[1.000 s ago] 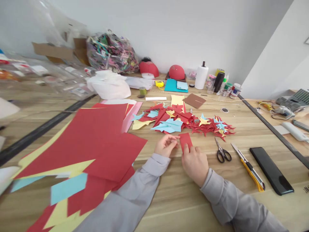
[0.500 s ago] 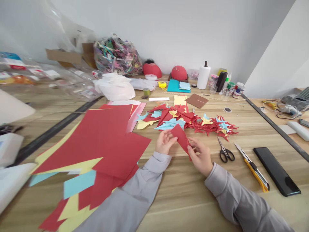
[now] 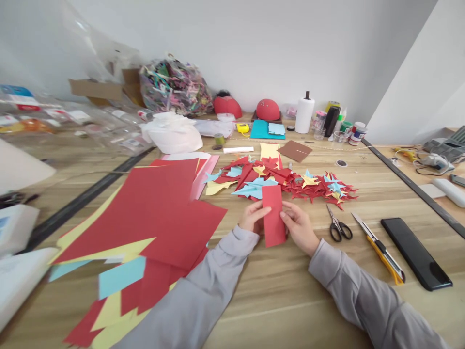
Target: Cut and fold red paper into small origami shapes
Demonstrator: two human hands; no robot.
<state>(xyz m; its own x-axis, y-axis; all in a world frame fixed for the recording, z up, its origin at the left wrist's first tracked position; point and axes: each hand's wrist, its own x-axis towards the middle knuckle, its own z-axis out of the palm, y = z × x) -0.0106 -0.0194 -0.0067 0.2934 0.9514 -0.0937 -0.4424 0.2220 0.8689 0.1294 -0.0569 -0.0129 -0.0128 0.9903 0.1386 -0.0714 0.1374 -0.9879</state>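
1. The left hand is partly closed, gripping a red paper strip at its left edge; the thumb lies flat on the front face, and the fingers bend behind it.
2. The right hand pinches the same strip at its right edge, thumb on the front near mid-height, the other fingers curled and partly hidden behind the paper.
3. The strip stands nearly upright between the two hands, its long sides running up and down, above the wooden tabletop. Its top end overlaps the view of a light blue folded paper plane at the near side of a pile of folded paper pieces, mostly red.
4. Large red sheets lie to the left of the left hand, with yellow and light blue paper showing at their edges.
5. Scissors lie just beside the right hand, then a yellow-handled utility knife and a black phone farther right.
6. Labels: a blue, white and red package at far left is too blurred to read. The small jars at the back right carry coloured labels, their print too small to make out.
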